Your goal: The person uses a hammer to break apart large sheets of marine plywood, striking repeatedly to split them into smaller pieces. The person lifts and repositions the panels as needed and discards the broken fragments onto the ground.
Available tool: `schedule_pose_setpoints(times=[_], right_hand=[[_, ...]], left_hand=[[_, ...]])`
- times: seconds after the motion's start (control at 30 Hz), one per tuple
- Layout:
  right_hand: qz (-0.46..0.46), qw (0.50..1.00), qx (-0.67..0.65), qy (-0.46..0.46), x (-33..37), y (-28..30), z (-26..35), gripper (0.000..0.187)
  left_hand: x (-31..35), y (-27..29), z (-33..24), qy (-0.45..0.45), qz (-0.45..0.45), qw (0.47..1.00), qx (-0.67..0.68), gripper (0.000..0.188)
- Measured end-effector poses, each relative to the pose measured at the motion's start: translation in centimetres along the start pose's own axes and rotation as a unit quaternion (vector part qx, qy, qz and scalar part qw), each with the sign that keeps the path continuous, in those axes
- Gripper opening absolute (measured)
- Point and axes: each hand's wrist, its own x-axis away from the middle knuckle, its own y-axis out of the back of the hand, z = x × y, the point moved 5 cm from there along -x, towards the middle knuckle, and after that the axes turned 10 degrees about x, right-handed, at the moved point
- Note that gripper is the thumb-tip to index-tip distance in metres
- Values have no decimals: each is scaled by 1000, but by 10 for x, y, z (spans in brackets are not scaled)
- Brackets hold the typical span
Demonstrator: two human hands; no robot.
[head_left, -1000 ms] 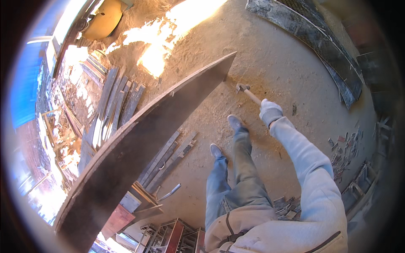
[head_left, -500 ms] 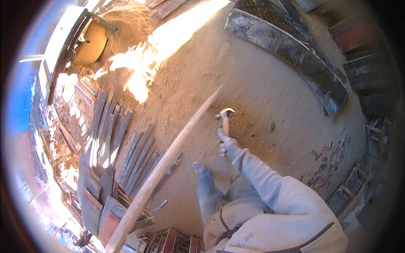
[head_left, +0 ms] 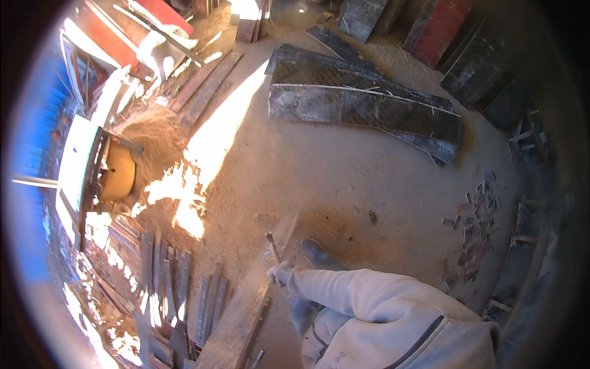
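Observation:
My right hand (head_left: 280, 272) is closed round the handle of a hammer (head_left: 273, 247), whose head points away from me. Its arm, in a pale sleeve, reaches in from the lower right. Right at that hand lies the edge of a long wooden timber (head_left: 236, 329), running from the lower edge up to the middle of the picture; part of it is blurred. Whether the hand touches the timber, I cannot tell. My left hand is out of view.
Dark boards (head_left: 362, 107) lie on the dusty floor ahead. Wood offcuts (head_left: 470, 230) are scattered at right. Narrow planks (head_left: 212, 301) are stacked at lower left. A yellow rounded machine part (head_left: 118, 174) stands at left, beside sawdust (head_left: 153, 132). Red and dark panels (head_left: 437, 31) lean at far right.
My right hand has moved left and down with the hammer, up to the timber. The timber's far end has dropped lower in view and its broad face shows. My view has swung.

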Motion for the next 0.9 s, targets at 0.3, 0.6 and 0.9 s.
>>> schedule_pose_setpoints(times=[0.3, 0.6, 0.9], right_hand=[[-125, 979, -68, 147, 110, 263, 59, 51], [-241, 844, -397, 268, 155, 514, 124, 76], [-126, 871, 379, 285, 101, 133, -49, 42]], left_hand=[[-147, -71, -211, -290, 7, 957, -23, 69], [-90, -24, -189, -402, -68, 911, 58, 73], [126, 113, 114, 104, 17, 973, 207, 86]])
